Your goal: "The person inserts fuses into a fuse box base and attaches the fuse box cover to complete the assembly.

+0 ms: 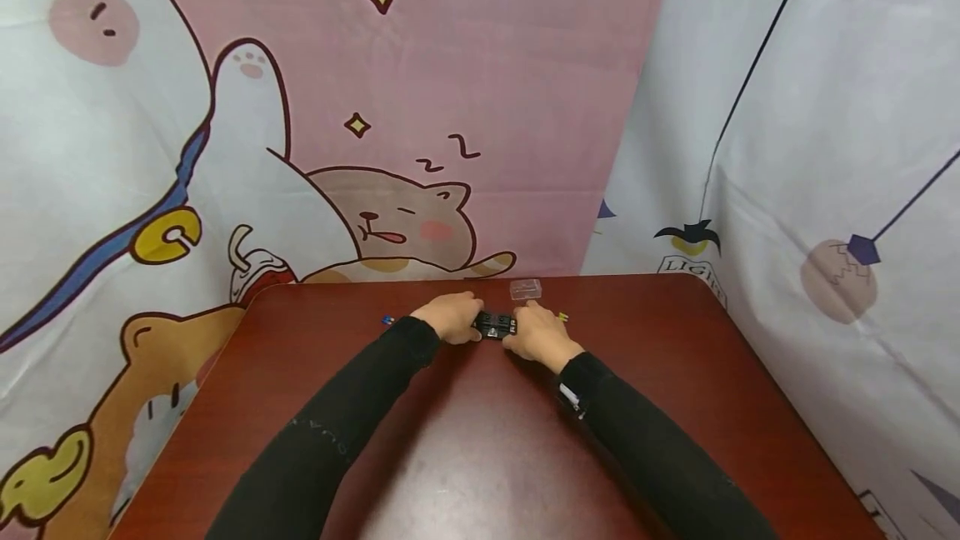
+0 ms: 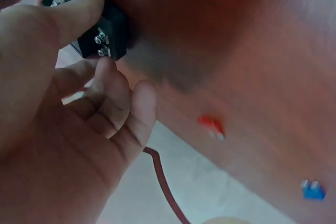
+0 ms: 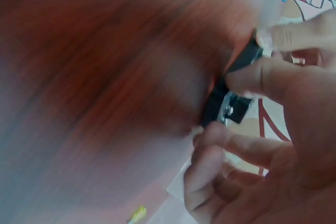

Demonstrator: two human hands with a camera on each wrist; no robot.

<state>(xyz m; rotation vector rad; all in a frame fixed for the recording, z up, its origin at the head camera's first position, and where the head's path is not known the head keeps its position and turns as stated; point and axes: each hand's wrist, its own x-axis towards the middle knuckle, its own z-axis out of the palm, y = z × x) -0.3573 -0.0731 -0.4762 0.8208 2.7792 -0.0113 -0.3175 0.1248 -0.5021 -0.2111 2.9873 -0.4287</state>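
Toward the table's far edge, both hands hold a small black fuse block (image 1: 495, 325) with metal screw terminals. My left hand (image 1: 450, 319) grips its left end, the thumb lying along one face in the left wrist view, where screws show on the block's end (image 2: 113, 38). From the other side my right hand (image 1: 542, 336) pinches the right end between thumb and fingers. In the right wrist view the block (image 3: 244, 106) is tilted and partly covered by the fingers of both hands.
Left of the hands lie a blue blade fuse (image 2: 314, 191) and a small red piece (image 2: 211, 124). A small yellow piece (image 1: 562, 317) is right of the right hand. Behind stands a clear plastic box (image 1: 525, 289). Printed cloth (image 1: 480, 107) hangs beyond the brown table (image 1: 465, 457).
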